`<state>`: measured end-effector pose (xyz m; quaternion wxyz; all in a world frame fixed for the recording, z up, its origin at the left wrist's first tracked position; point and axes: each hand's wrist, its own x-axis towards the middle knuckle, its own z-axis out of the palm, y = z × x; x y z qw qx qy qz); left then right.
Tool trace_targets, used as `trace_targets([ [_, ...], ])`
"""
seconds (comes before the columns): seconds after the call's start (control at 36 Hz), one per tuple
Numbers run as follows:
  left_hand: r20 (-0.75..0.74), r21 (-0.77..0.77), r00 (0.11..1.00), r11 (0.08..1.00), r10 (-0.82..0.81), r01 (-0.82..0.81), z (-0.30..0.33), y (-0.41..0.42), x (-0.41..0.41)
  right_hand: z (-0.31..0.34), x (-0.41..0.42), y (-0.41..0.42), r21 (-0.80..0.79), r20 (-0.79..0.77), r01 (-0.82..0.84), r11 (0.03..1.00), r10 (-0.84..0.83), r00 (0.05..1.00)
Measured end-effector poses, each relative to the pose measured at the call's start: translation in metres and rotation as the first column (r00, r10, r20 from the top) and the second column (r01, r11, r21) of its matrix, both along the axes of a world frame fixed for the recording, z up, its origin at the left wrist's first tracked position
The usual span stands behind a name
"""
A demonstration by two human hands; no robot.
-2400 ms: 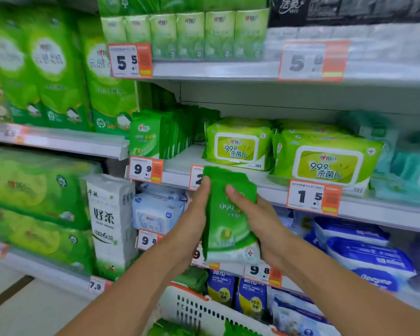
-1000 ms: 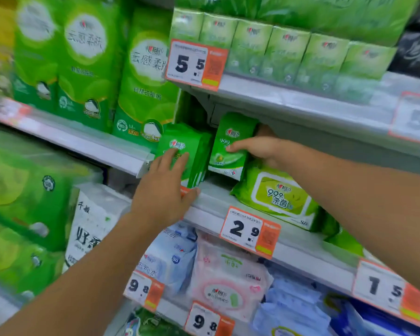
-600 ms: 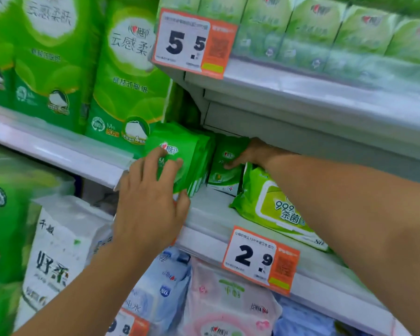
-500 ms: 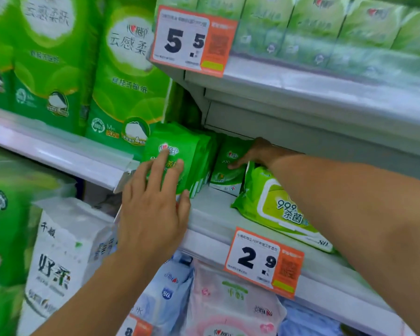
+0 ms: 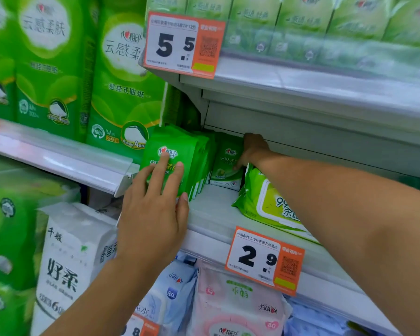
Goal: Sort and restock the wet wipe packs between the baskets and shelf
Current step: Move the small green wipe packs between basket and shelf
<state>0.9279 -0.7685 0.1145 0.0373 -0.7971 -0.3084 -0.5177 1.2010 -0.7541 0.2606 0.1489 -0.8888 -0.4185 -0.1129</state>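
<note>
Since a moment ago the right hand [image 5: 251,151] pushes its small green wipe pack [image 5: 226,166] deeper behind the row of green wipe packs [image 5: 180,163]; it grips the pack, while the left hand [image 5: 153,209] presses flat, fingers straight, on the row's front.

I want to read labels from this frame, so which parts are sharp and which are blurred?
Head view: the 2.9 price tag and 5.5 price tag read clearly; the left-edge green packs and the top-shelf packs are smeared; wide-angle bending tilts the shelf edge.

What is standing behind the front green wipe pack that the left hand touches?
More green packs stand upright in a row behind the front pack; the left hand presses it. How many cannot be seen.
</note>
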Motion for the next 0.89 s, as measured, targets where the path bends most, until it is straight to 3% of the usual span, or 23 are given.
trace_targets([
  [0.56,0.007,-0.002,0.999,0.999,-0.052,0.052,0.006,-0.004,-0.005,0.009,0.002,-0.012,-0.023,0.051,0.000,1.000,0.001,0.999],
  [0.69,0.021,0.204,0.995,0.975,-0.100,0.094,0.009,-0.023,-0.022,0.016,-0.052,-0.064,-0.038,0.133,-0.115,0.993,0.119,0.984],
  [0.75,-0.100,0.258,0.976,0.943,-0.192,0.212,0.001,-0.038,-0.032,0.000,-0.086,-0.106,0.075,0.212,-0.201,0.977,0.181,0.960],
  [0.81,-0.326,0.132,0.897,0.925,-0.299,0.356,-0.017,-0.061,-0.045,-0.039,-0.127,-0.158,0.307,0.345,-0.370,0.877,0.260,0.902],
  [0.83,-0.471,-0.014,0.816,0.927,-0.336,0.374,-0.034,-0.075,-0.053,-0.069,-0.151,-0.184,0.419,0.385,-0.465,0.780,0.311,0.869],
  [0.89,-0.727,-0.299,0.566,0.921,-0.389,0.249,-0.074,-0.103,-0.070,-0.143,-0.198,-0.232,0.553,0.329,-0.546,0.630,0.437,0.837],
])
